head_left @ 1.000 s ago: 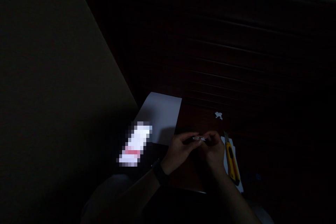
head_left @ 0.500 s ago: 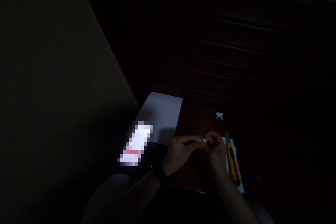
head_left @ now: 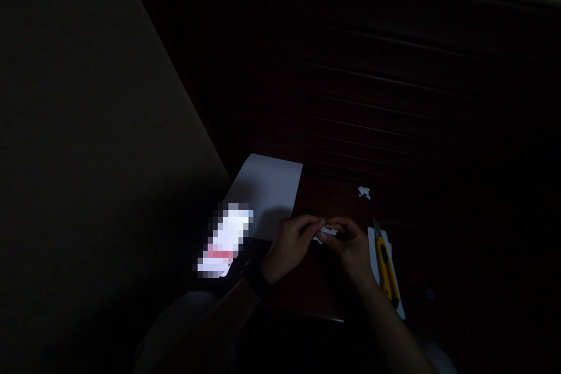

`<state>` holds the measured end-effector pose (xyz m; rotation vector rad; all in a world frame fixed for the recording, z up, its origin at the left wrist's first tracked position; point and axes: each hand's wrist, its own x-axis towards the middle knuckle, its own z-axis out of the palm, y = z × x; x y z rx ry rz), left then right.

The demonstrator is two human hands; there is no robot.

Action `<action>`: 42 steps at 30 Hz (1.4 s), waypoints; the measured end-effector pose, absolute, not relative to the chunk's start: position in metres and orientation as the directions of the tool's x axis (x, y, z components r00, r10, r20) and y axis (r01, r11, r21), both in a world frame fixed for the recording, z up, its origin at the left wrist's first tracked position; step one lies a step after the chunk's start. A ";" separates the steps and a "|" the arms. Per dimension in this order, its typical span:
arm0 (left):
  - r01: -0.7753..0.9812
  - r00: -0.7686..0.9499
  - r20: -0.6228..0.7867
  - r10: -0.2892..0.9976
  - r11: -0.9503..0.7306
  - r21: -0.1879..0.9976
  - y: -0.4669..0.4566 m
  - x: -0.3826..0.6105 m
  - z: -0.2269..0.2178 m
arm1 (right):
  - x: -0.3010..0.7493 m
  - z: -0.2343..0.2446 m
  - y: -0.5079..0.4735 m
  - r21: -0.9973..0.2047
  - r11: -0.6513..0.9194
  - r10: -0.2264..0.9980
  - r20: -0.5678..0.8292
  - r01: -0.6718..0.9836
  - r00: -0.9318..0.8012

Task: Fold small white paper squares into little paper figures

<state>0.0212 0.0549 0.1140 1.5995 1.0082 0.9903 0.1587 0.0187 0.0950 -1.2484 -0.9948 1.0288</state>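
The scene is very dark. My left hand (head_left: 290, 247) and my right hand (head_left: 348, 248) meet low in the picture over a dark tabletop, fingers curled and pinched together on a small white scrap of paper (head_left: 326, 234) held between them. A dark band circles my left wrist. A yellow utility knife (head_left: 384, 263) with its blade out lies just right of my right hand on a white sheet.
A white sheet of paper (head_left: 267, 193) lies left of my hands. A bright blurred rectangle (head_left: 225, 239) sits beside it. A tiny white paper cut-out (head_left: 363, 191) rests on the dark wood (head_left: 394, 99) beyond. A pale wall (head_left: 79, 128) fills the left side.
Both hands shifted slightly left and up, and the white scrap between the fingertips turned a little. Everything else stays where it was.
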 end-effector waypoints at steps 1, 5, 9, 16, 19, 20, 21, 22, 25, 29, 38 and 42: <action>0.155 0.336 0.140 0.931 -0.201 0.967 0.055 0.021 0.114 | 0.159 0.095 0.019 -0.998 0.032 0.972 0.017 -0.060 0.235; 0.139 0.374 0.158 0.914 -0.224 0.965 0.055 0.019 0.111 | 0.161 0.094 0.018 -0.996 0.008 0.980 -0.009 -0.083 0.200; 0.130 0.402 0.136 0.906 -0.204 0.970 0.055 0.019 0.112 | 0.161 0.094 0.018 -0.998 0.006 0.976 -0.007 -0.060 0.218; 0.091 0.411 0.057 0.910 -0.104 0.990 0.056 0.017 0.118 | 0.161 0.094 0.018 -0.999 0.034 0.961 0.027 -0.020 0.277; 0.147 0.475 0.029 0.880 -0.111 0.983 0.055 0.017 0.115 | 0.160 0.094 0.017 -0.997 0.076 0.961 0.076 0.011 0.267; 0.165 0.502 0.024 0.865 -0.123 0.979 0.055 0.017 0.114 | 0.160 0.094 0.016 -0.996 0.083 0.962 0.087 0.025 0.259; 0.177 0.528 0.019 0.849 -0.132 0.975 0.054 0.018 0.112 | 0.159 0.095 0.016 -0.995 0.088 0.962 0.098 0.051 0.253; 0.182 0.547 0.016 0.837 -0.137 0.974 0.054 0.018 0.111 | 0.159 0.096 0.015 -0.991 0.094 0.960 0.114 0.092 0.255; 0.187 0.540 0.013 0.841 -0.135 0.973 0.053 0.019 0.112 | 0.158 0.097 0.014 -0.966 0.114 0.945 0.178 0.233 0.273; 0.161 0.539 0.022 0.842 -0.128 0.979 0.052 0.018 0.116 | 0.156 0.098 0.014 -0.965 0.131 0.939 0.195 0.229 0.283; 0.178 0.523 0.045 0.851 -0.161 0.971 0.049 0.022 0.112 | 0.148 0.096 0.008 -0.943 0.128 0.896 0.243 0.308 0.372; 0.175 0.547 0.012 0.837 -0.129 0.976 0.051 0.019 0.113 | 0.150 0.095 0.009 -0.948 0.119 0.885 0.236 0.296 0.401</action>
